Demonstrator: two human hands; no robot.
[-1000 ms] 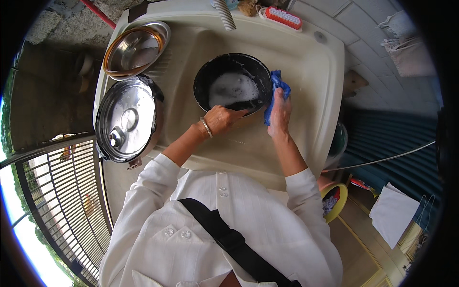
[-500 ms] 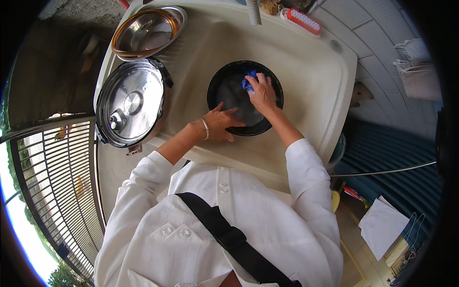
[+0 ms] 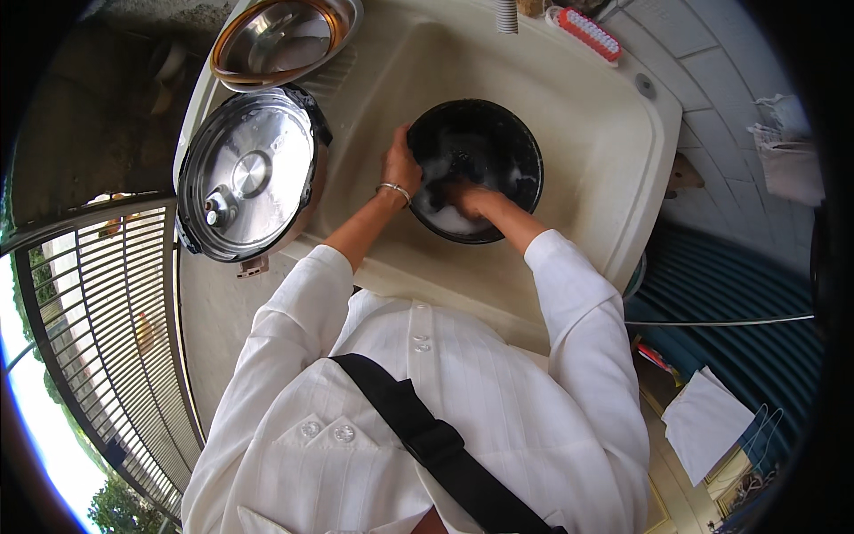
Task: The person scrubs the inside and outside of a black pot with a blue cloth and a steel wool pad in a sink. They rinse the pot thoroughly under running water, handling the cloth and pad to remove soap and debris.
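A cream sink is filling the middle of the scene, its ribbed left side carrying steel bowls. In front of these, a shiny lid is covering a pot. A hose is hanging over the far edge, and a red-and-white brush is lying on the ledge to its right. Tiles are lining the wall beyond; a barred grille is standing at left, and a white sheet is hanging at lower right.

The black pan is sitting in the basin with suds inside. The left hand is curling closed around the pan's left rim. The right hand is reaching into the pan, its fingers blurred and partly hidden, so how far open it is and what it is holding cannot be told.

Half a second ago, the left hand was spreading over the near-left rim, and the right was pressing a blue cloth at the far-right side; now it is working lower, the cloth lying out of sight.
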